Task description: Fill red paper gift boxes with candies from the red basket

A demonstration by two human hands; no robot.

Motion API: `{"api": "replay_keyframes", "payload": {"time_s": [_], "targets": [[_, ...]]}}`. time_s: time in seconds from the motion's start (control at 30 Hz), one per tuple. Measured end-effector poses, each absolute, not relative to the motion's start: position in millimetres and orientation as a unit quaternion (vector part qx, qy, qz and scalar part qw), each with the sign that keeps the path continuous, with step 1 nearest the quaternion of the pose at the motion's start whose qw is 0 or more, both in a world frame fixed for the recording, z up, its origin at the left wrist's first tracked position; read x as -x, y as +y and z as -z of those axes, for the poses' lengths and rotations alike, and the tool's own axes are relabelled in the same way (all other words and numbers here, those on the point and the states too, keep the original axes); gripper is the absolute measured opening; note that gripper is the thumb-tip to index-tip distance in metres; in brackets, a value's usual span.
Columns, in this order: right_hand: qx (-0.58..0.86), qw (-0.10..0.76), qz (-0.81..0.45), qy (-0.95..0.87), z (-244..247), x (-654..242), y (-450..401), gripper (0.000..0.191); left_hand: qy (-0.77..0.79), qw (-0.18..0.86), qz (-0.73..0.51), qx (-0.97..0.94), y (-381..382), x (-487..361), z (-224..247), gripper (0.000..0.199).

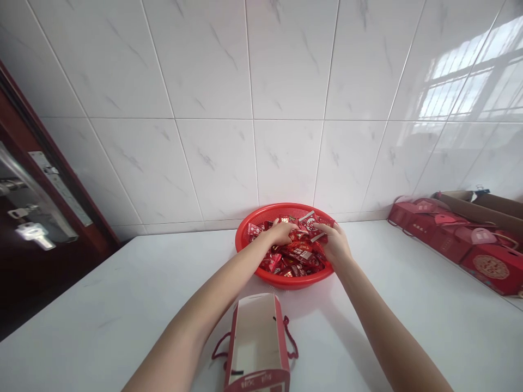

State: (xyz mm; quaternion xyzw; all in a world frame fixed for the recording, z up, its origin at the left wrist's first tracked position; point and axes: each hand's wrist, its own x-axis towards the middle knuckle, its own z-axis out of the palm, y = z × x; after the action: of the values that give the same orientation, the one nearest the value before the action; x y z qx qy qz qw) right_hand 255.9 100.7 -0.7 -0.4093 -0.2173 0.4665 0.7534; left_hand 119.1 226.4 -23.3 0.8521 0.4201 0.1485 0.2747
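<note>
A round red plastic basket point(286, 283) with a perforated wall stands against the tiled wall, filled with red-wrapped candies point(300, 253). Both my hands are inside its rim. My left hand point(281, 233) is on the candies, fingers bent down among them; its fingertips are partly hidden. At the right side, my right hand point(335, 242) has its fingers closed on the edge of a red and white candy packet point(309, 222). Nearer to me lies an open red gift box point(257, 337), its pale inside facing up and a dark red cord on each side.
Several red gift boxes point(443, 231) stand in a row at the right, beside an open cardboard box point(482, 204). White wall tiles point(216, 158) back the white counter point(163, 305). At the left is a dark door with keys point(36, 234) in its lock.
</note>
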Motion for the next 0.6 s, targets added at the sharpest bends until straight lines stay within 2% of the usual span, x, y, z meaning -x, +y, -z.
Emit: {"api": "replay_keyframes", "payload": {"time_s": [0.2, 0.4, 0.6], "targets": [[0.403, 0.761, -0.460, -0.216, 3, -256, 102, 0.022, 0.369, 0.373, -0.263, -0.810, 226, -115, 5, 0.030], [0.402, 0.763, -0.454, -0.222, 7, -257, 104, 0.026, 0.279, 0.503, -0.339, -0.745, 216, -113, -12, 0.050], [0.406, 0.747, -0.470, -0.236, 5, -259, 102, 0.025, 0.260, 0.542, -0.341, -0.723, 211, -120, -7, 0.049]]}}
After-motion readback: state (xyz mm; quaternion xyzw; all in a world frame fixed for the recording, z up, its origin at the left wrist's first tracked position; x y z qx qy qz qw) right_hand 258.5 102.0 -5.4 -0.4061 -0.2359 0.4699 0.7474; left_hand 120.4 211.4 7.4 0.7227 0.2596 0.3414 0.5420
